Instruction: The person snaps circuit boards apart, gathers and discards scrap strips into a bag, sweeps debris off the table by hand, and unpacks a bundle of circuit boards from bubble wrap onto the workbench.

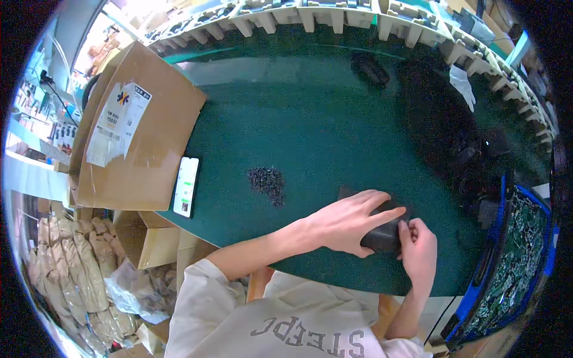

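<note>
Both hands are working on one dark, flat piece (pixel 383 237), which is lying on the near right part of the green tabletop (pixel 286 119). From my distance, I am seeing the left hand (pixel 351 221) spreading over it, while the right hand (pixel 419 246) is pinching its right edge — as far as I am seeing. I am judging this step as adjusting the piece; the next move is probably calling for a steady left hand. Small black bits (pixel 267 182) are lying apart, leftward — untouched.
</note>
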`<action>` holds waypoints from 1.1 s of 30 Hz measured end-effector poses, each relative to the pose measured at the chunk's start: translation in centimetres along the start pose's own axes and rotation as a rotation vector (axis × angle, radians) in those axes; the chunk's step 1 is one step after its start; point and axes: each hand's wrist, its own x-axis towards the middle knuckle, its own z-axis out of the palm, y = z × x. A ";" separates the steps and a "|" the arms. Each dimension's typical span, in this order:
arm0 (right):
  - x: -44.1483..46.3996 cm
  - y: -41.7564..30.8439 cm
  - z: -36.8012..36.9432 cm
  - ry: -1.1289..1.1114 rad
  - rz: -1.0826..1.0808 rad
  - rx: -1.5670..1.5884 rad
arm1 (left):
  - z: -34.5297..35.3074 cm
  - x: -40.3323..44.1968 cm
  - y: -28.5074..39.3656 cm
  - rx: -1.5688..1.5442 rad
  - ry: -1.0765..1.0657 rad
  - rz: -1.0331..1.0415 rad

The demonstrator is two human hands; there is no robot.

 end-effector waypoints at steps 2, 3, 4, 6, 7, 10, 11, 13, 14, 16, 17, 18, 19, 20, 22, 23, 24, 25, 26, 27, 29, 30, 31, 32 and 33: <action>0.1 0.3 0.3 0.021 -0.034 -0.136 | -0.1 0.0 0.0 -0.001 -0.053 0.003; 0.1 0.2 0.2 0.024 -0.035 -0.134 | -0.1 -0.1 0.1 0.001 -0.055 0.006; 0.0 -0.2 0.2 0.017 -0.065 -0.211 | -0.1 -0.2 0.2 0.008 -0.053 0.013; 0.1 -1.2 -0.1 0.010 -0.130 -0.365 | -0.2 -0.2 0.4 0.030 -0.045 0.031; 0.3 -1.5 -0.3 0.010 -0.163 -0.442 | -0.4 0.0 0.4 0.043 -0.041 0.043; 0.6 -1.9 -0.6 0.007 -0.172 -0.499 | -0.4 0.1 0.5 0.041 -0.003 0.074; 0.6 -2.0 -0.6 -0.001 -0.174 -0.529 | -0.4 0.1 0.5 0.037 0.014 0.084; 0.7 -2.0 -0.6 -0.011 -0.176 -0.559 | -0.4 0.0 0.5 0.031 0.032 0.092; 0.8 -1.9 -0.7 -0.016 -0.179 -0.575 | -0.3 0.0 0.4 0.034 0.011 0.078; 1.1 -1.8 -0.8 -0.028 -0.188 -0.609 | -0.2 0.0 0.3 0.042 -0.028 0.051; 1.2 -1.8 -0.8 -0.036 -0.190 -0.627 | -0.2 0.0 0.3 0.042 -0.050 0.036; 1.3 -1.8 -0.7 -0.039 -0.182 -0.633 | -0.3 0.0 0.2 0.032 -0.050 0.036; 1.6 -1.6 -0.5 -0.031 -0.218 -0.631 | -0.4 -0.1 0.2 0.041 -0.051 0.027; 1.6 -1.1 -0.3 -0.025 -0.241 -0.630 | -0.4 -0.2 0.3 0.039 -0.060 0.019; 1.6 -0.4 -0.6 -0.007 -0.271 -0.635 | 0.0 0.1 0.4 0.045 -0.069 0.016; 1.4 -0.2 -0.9 0.001 -0.277 -0.640 | 0.2 0.3 0.6 0.028 -0.074 0.026; 1.2 -0.4 -1.1 -0.013 -0.230 -0.620 | 0.2 0.2 0.6 0.026 -0.062 0.012; 1.1 -0.7 -1.3 -0.030 -0.192 -0.597 | 0.1 0.1 0.7 0.031 -0.046 -0.008; 1.0 -1.1 -1.2 -0.051 -0.160 -0.572 | -0.1 -0.2 0.7 0.040 -0.028 -0.034; 0.9 -1.2 -0.9 -0.069 -0.152 -0.557 | -0.2 -0.6 0.8 0.053 -0.010 -0.064; 0.2 -1.3 -0.1 -0.002 -0.181 -0.498 | -0.2 -1.8 1.2 0.089 0.050 -0.112; -0.5 -1.0 0.5 0.081 -0.214 -0.450 | 0.0 -2.5 1.6 0.119 0.105 -0.145; -1.0 -0.8 1.0 0.163 -0.245 -0.402 | 0.3 -3.2 1.9 0.148 0.161 -0.177; -1.2 -0.8 1.4 0.248 -0.274 -0.354 | 0.5 -3.7 2.1 0.176 0.218 -0.205; -1.9 -2.2 2.0 0.209 -0.253 -0.201 | 0.2 -4.7 1.9 0.170 0.240 -0.241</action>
